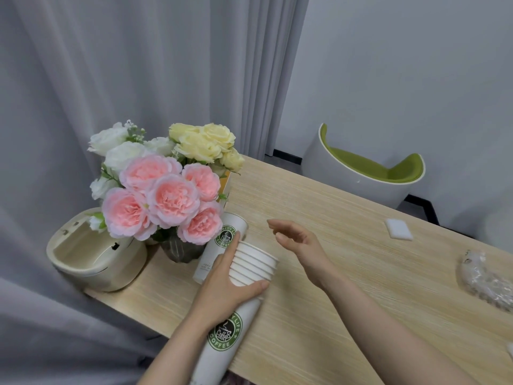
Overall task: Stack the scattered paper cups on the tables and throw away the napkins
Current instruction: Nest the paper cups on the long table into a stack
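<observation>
My left hand [224, 287] grips a stack of several white paper cups [254, 263] with a green coffee logo, held tilted above the wooden table [347, 273], rims pointing up and right. One more white cup [222, 243] with the same logo stands on the table just behind the stack, next to the flowers. My right hand [298, 240] hovers open to the right of the stack's rims, holding nothing. A folded white napkin [398, 229] lies on the table at the far right.
A vase of pink, white and yellow flowers [163, 184] stands at the table's left end beside a cream container [94, 259]. Crumpled clear plastic wrap [485, 276] lies at the right edge. A white-and-green chair [366, 173] stands behind the table; grey curtains hang on the left.
</observation>
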`<state>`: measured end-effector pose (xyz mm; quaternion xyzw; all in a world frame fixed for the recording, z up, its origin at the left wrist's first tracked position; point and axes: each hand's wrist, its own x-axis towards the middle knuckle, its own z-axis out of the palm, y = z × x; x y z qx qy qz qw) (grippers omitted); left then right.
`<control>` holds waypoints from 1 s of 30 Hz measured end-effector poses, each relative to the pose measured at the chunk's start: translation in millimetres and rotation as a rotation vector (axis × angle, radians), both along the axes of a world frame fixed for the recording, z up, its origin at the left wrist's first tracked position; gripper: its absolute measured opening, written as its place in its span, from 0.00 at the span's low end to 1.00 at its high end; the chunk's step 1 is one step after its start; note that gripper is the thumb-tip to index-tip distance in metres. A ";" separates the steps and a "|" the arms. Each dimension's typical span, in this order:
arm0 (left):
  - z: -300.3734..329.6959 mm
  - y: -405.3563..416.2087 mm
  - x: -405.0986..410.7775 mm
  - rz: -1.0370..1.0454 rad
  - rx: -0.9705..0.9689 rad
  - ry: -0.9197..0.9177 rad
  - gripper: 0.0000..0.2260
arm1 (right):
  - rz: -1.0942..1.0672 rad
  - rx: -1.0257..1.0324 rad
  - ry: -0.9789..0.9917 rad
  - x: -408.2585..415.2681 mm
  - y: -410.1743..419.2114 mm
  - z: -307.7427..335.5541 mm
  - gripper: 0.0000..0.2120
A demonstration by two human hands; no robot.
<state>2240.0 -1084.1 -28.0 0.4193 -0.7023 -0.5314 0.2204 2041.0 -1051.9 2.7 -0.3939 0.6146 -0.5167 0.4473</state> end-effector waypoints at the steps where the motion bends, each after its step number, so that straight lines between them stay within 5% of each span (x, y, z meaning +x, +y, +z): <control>1: -1.3 -0.9 2.3 0.001 0.010 -0.003 0.45 | 0.014 0.011 0.043 0.2 -10.2 -3.9 0.14; 15: -6.1 -13.3 11.8 -0.011 0.013 -0.055 0.48 | 0.165 0.233 0.323 12.1 -103.7 -74.6 0.19; 30: -21.7 -23.7 -10.2 -0.063 0.087 0.030 0.48 | -0.031 0.167 -0.027 -31.6 -56.6 -56.9 0.17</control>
